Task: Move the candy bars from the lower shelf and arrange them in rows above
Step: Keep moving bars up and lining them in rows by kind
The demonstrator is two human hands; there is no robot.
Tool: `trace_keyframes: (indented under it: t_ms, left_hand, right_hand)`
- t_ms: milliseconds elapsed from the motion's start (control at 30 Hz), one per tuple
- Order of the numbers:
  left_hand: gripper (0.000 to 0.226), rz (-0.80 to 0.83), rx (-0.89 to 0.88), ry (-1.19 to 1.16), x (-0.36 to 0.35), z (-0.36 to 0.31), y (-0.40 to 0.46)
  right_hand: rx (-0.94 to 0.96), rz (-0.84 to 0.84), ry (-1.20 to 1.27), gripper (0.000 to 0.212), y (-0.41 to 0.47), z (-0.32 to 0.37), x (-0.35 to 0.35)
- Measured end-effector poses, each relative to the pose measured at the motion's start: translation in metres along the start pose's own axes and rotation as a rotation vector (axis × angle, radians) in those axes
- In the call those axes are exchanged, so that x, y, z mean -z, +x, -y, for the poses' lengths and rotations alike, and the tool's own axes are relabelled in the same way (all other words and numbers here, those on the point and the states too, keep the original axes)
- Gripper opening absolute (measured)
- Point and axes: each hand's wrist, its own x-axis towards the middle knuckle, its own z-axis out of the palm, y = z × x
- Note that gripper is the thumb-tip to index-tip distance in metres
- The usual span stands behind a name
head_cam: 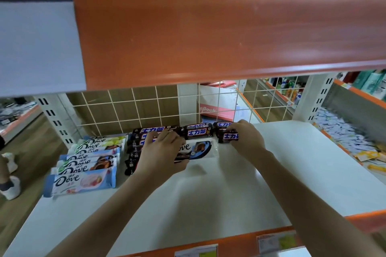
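Observation:
On the white shelf (282, 173) lies a column of Dove bars (83, 180) at the left. Beside it runs a column of dark Snickers bars (135, 144). My left hand (160, 152) holds a white Dove bar (200, 149) by its left end, thumb under its front edge. My right hand (246, 137) pinches a short Snickers bar (228, 137) near the back grid. Two more short Snickers bars (197, 131) lie along the back between my hands.
An orange shelf (208, 37) hangs overhead with a grey panel (37, 48) at its left. A wire grid (146, 108) backs the white shelf. Price tags (275, 242) sit on the orange front rail. Small packets (342, 133) fill the neighbouring shelf at right.

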Motion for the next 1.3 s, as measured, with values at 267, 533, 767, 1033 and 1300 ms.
trace_keyframes:
  t_ms: [267, 533, 767, 1033, 1300]
  left_hand:
    - [0.049, 0.009, 0.008, 0.020, 0.003, 0.004, -0.007]
    - [0.049, -0.005, 0.029, 0.046, 0.007, 0.012, -0.014]
    - [0.050, -0.007, 0.052, 0.050, 0.011, 0.021, -0.024]
    - [0.052, -0.019, 0.119, 0.043, 0.024, 0.041, -0.053]
    - [0.048, 0.051, 0.277, 0.013, 0.046, 0.078, -0.089]
  right_hand:
    - [0.015, -0.003, 0.009, 0.042, -0.001, 0.001, 0.002]
    - [0.090, -0.063, -0.046, 0.037, -0.010, 0.010, 0.008]
    - [0.151, -0.079, -0.097, 0.036, -0.016, 0.032, 0.010]
    - [0.221, -0.090, -0.091, 0.030, -0.028, 0.060, 0.008]
    - [0.341, -0.036, -0.047, 0.034, -0.042, 0.104, 0.002]
